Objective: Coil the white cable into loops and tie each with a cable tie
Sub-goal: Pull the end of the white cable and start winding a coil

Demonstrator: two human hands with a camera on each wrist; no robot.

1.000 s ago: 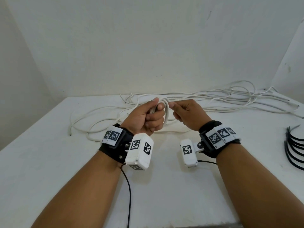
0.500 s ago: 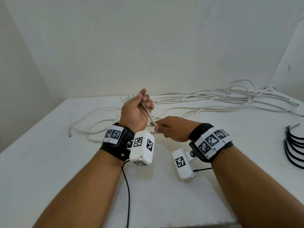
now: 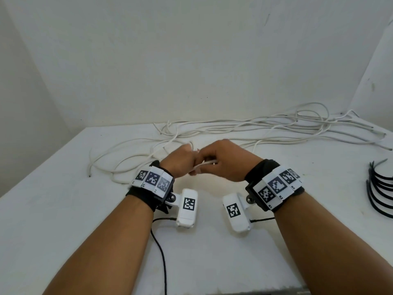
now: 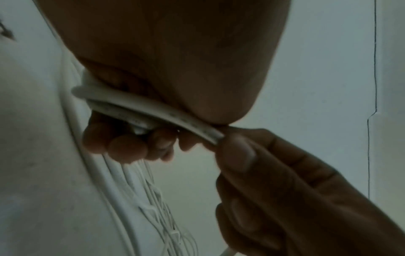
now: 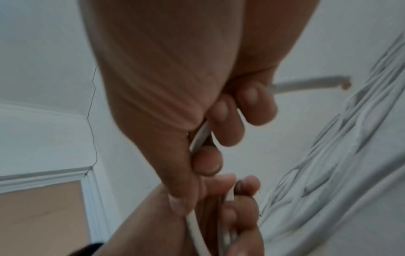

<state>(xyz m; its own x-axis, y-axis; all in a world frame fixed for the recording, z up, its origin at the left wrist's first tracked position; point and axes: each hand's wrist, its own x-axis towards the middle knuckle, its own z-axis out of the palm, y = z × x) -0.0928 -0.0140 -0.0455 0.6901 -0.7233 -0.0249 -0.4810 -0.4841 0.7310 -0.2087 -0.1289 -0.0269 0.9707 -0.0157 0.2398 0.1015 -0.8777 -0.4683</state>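
Far out at 9 o'clock on the desk (image 3: 63, 209) a loose cut end of the white cable (image 3: 131, 150) trails off, with its slack curving back toward me. My left hand (image 3: 180, 162) is curled tight around a small bundle of loops, two or three turns from what the left wrist view shows, hard to count exactly. Right next to it, my right hand (image 3: 225, 160) is pinching the same strand between thumb and fingers, touching the left, feeding in the next turn.

So progress-wise: barely started, I'd say. One little coil going, nothing tied yet as far as I can see. Most of the cable is a messy sprawl from 12 to 2 o'clock along the wall.

Over at 3 o'clock sit the black cable ties (image 3: 380, 188), roughly five or six in a pile, partly cut off by the frame edge, all untouched.
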